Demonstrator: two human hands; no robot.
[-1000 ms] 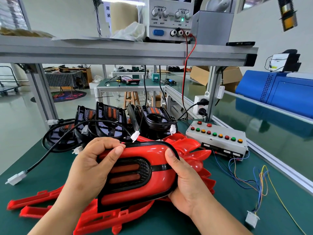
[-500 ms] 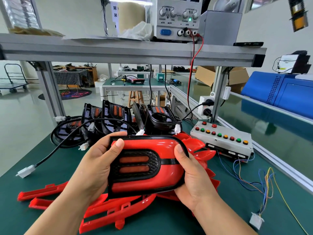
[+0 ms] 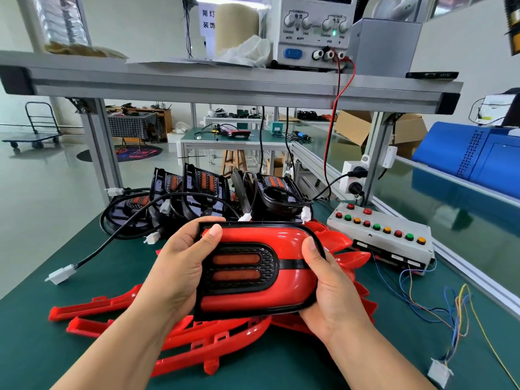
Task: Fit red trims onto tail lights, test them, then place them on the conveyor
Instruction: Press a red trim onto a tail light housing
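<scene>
Both grips clamped on one part. Left grip point(image 3: 180, 266) wraps the left end of the black-framed tail light w/ two amber lens bars point(image 3: 236, 267), thumb on the top front. Right grip point(image 3: 329, 291) holds the right end, thumb on the glossy red plastic trim point(image 3: 253, 301) seated around the lens. Assy is held above the front-middle of the green bench point(image 3: 33, 347), over a pile of loose red trims point(image 3: 197, 342).

Handling, my guess: light, stiff, hollow plastic. Gloss face slippery & scratch-prone, clips prob. brittle, so hold by the black rim/ends, not the lens.

Black cable w/ white connector point(image 3: 60, 274) lies toward the left edge; can't tell if it's this unit's. Behind: stack of untrimmed black tail lights point(image 3: 202, 190), cables tangled. Toward the right edge: grey push-button box point(image 3: 380, 235); loose coloured wires w/ white plug point(image 3: 439, 372) near the front-right corner. Green belt point(image 3: 422, 198) past the right edge is prob. the conveyor; box & wires sit between.
</scene>
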